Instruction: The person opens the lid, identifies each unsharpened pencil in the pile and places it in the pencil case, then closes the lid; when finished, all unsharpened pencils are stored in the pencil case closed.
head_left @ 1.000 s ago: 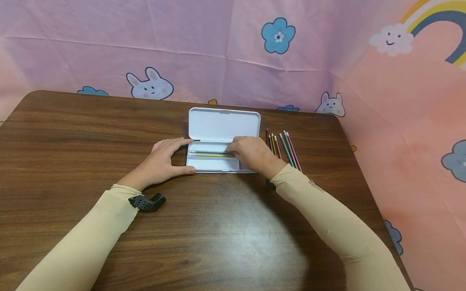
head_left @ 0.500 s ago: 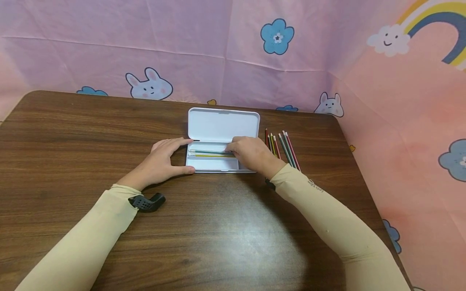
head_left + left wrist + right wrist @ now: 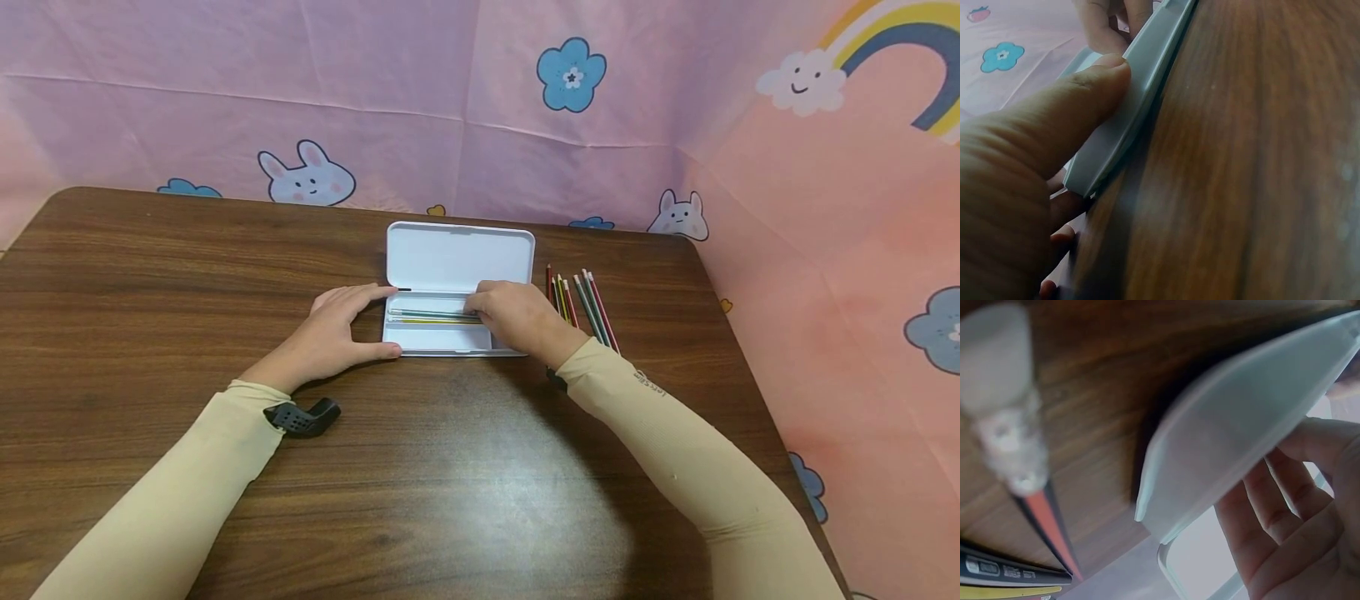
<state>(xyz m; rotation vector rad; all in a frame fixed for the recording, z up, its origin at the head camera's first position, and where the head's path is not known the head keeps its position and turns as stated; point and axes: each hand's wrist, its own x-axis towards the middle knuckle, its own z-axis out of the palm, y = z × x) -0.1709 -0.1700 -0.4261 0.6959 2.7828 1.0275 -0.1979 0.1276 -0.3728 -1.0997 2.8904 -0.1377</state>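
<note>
A white pencil case [image 3: 438, 337] lies open on the table, its lid [image 3: 461, 257] raised at the back. Inside, green and yellow pencils [image 3: 431, 319] lie lengthwise, their right ends hidden under my right hand [image 3: 521, 318]. That hand reaches over the case's right end with bent fingers, the thumb and forefinger down at the pencils. My left hand [image 3: 330, 329] grips the case's left end, thumb at the front edge and fingers toward the hinge. In the left wrist view the thumb [image 3: 1094, 87] presses on the front wall. The right wrist view shows the right fingers [image 3: 1260, 519] inside the case.
Several loose pencils [image 3: 592, 304] lie right of the case, partly behind my right wrist; some have white erasers. The brown wooden table [image 3: 420, 483] ends at a patterned cloth backdrop [image 3: 450, 125] behind and at the right.
Both hands and the case stay in nearly the same place. The pencils in the case shift only very slightly under the right hand.
</note>
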